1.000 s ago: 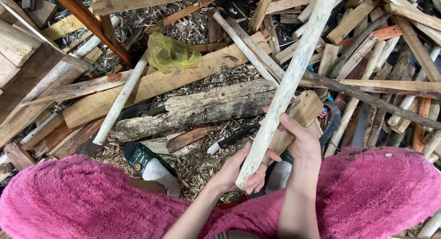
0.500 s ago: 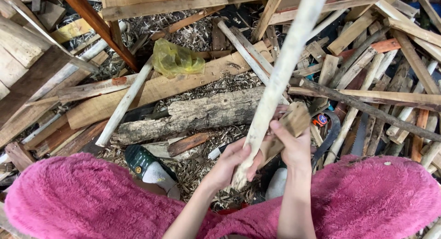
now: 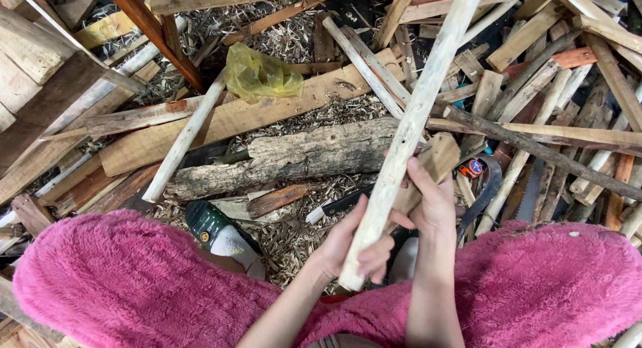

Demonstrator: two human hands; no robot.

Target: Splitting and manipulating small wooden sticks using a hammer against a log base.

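A long pale peeled stick (image 3: 418,114) rises from near my lap toward the top right of the view. My left hand (image 3: 348,244) is wrapped around its lower end. Just right of it, my right hand (image 3: 431,201) grips a short light-brown wooden block (image 3: 438,159), which rests against the side of the stick. Fluffy pink fabric (image 3: 134,281) covers both my knees at the bottom of the view.
A weathered grey log (image 3: 287,157) lies across wood shavings ahead of me. Planks, sticks and offcuts are piled all around. A crumpled yellow plastic bag (image 3: 261,74) sits on a plank. A green-and-white shoe (image 3: 217,231) and a dark saw blade (image 3: 531,194) lie nearby.
The stick has swung more upright and shifted slightly left, its top now leaving the frame. Both hands kept their grip and drew a little closer together.
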